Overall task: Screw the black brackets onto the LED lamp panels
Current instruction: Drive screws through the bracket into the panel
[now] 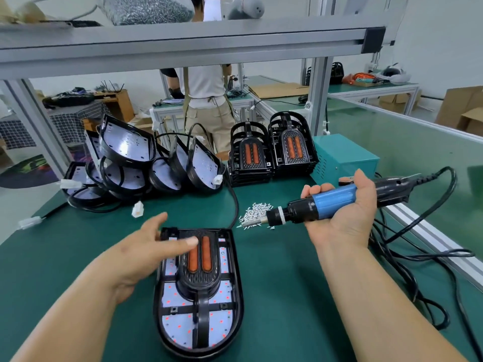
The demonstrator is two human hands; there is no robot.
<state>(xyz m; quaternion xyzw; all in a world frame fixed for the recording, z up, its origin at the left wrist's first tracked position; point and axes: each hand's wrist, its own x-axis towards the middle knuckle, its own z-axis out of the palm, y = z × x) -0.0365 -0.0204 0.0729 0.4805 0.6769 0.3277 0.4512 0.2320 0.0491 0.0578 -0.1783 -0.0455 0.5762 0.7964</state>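
head view: panel [177,327] lies LED side up on the table [274,296], close in front, rounded end nearest the person. bracket [200,283] sits on top of it, orange strips at the far end, stem running down the middle. left hand [146,246] is over the bracket's far end, fingers [188,241] straight and spread, holding nothing; blurred, can't tell if they touch. right hand [345,205] is palm up, fingers [313,190] curled round the blue body of the driver [326,202], bit pointing left at the screws [254,214] heaped just beyond the panel. cord [418,231] trails off right. far left a pile of spare panels [136,158], behind them bracket stacks [271,152]

my read: both parts look like light, stiff moulded plastic. LED face probably marks easily, so press down through the bracket dome or hold the black rim, not the LEDs. if unscrewed, the bracket can slide. screws are tiny and scatter easily
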